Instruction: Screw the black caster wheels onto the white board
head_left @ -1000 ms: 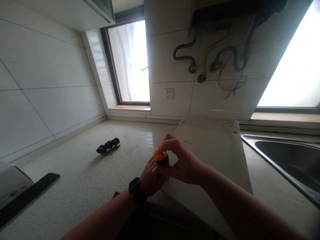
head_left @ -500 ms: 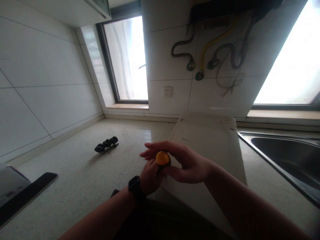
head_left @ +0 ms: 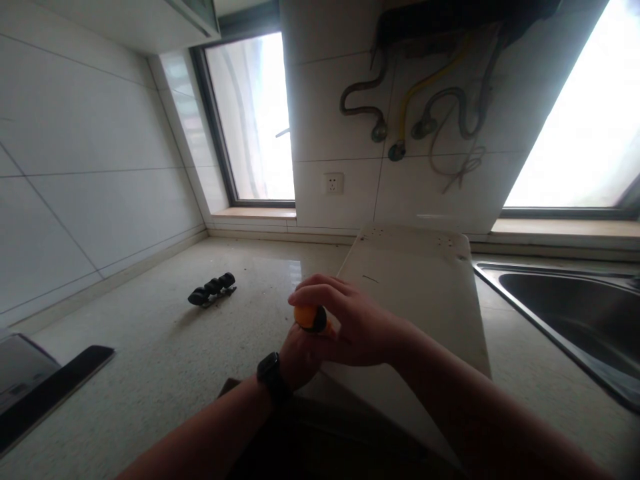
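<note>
My right hand (head_left: 350, 323) curls its fingers and thumb round the upright handle of a screwdriver (head_left: 307, 317), orange with a black band. Only the handle's end shows; the shaft is hidden. Directly below and touching is my left hand (head_left: 299, 357), with a black watch (head_left: 270, 375) on its wrist. It looks closed, but its fingers and whatever they hold are covered by the right hand. Both hands are over the near edge of a white panel (head_left: 415, 280) on the countertop. A dark gap is under the wrists.
A black, lumpy row of rounded pieces (head_left: 213, 289) lies on the speckled countertop (head_left: 155, 367). A steel sink (head_left: 570, 320) is at the right. A dark-edged appliance (head_left: 55, 393) stands at the left. Hoses (head_left: 363, 110) and a socket (head_left: 333, 183) are on the tiled wall.
My right hand's fingers have closed in round the screwdriver handle, whose orange end has shifted left and now leans that way. My left hand has stayed nearly still.
</note>
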`<state>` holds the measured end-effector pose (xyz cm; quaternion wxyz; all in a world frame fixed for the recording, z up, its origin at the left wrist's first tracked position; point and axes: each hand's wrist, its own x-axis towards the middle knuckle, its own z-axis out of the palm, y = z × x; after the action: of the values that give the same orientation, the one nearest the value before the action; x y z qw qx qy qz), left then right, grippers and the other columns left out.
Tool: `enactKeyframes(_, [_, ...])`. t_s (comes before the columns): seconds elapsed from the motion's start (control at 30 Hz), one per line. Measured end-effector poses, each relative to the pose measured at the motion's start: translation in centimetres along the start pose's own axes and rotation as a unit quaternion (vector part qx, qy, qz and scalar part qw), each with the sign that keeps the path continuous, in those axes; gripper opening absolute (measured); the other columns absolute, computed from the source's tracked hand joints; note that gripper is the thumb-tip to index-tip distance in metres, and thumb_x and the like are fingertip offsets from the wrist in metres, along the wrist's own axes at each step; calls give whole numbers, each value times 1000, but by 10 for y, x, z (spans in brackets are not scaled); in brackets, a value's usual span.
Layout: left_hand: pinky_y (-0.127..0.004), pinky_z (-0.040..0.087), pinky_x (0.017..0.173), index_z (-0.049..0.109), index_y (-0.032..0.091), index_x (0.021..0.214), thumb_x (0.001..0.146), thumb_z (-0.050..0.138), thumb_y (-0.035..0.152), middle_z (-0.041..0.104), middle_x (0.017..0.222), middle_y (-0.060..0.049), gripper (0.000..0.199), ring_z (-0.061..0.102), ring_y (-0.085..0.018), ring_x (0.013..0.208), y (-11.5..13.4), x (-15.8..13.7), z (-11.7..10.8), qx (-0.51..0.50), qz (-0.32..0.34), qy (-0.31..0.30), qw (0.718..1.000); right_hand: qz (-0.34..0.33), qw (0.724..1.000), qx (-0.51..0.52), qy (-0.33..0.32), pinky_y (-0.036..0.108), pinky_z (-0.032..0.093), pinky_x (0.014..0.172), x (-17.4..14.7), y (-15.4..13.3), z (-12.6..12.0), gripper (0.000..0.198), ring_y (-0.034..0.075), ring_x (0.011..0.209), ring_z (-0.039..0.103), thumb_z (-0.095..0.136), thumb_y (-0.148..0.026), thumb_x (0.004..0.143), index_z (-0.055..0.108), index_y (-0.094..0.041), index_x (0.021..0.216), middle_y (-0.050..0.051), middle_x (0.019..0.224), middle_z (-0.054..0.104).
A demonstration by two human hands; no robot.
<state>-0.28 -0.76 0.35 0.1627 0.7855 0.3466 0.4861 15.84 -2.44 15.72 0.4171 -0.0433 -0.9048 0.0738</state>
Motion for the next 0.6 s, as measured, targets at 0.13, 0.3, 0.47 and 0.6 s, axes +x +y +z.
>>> enactKeyframes(0.13, [-46, 56, 78, 67, 18, 99, 91, 55, 29, 72, 94, -13, 18, 68, -30, 88, 3, 3, -2, 35, 26, -2, 999, 33, 990, 125, -48, 41, 49, 104, -1, -2, -19, 61, 22, 126, 59, 57, -11, 93, 44, -24, 151, 12, 139, 62])
enactKeyframes(0.3, [-46, 56, 84, 66, 18, 98, 89, 57, 22, 73, 97, -13, 13, 68, -30, 96, 7, 5, -3, 51, 45, 5, 998, 32, 996, 87, -17, 33, 56, 90, -1, -1, -20, 43, 18, 108, 65, 65, -16, 94, 58, -24, 136, 10, 119, 65])
enactKeyframes(0.47, [-47, 56, 85, 62, 19, 107, 87, 59, 22, 72, 107, -14, 21, 67, -30, 103, 2, 4, -1, 40, 57, 43, 997, -13, 992, -111, 56, 28, 54, 68, -3, 1, -12, 36, 16, 85, 58, 72, -27, 90, 57, -24, 123, 6, 103, 55])
enactKeyframes(0.6, [-44, 56, 81, 61, 19, 105, 87, 58, 23, 71, 101, -12, 19, 66, -28, 95, 4, 6, -2, 42, 68, 19, 997, -6, 999, -27, 35, 37, 57, 85, -4, -2, -17, 37, 22, 109, 60, 72, -21, 87, 57, -23, 121, 12, 126, 54])
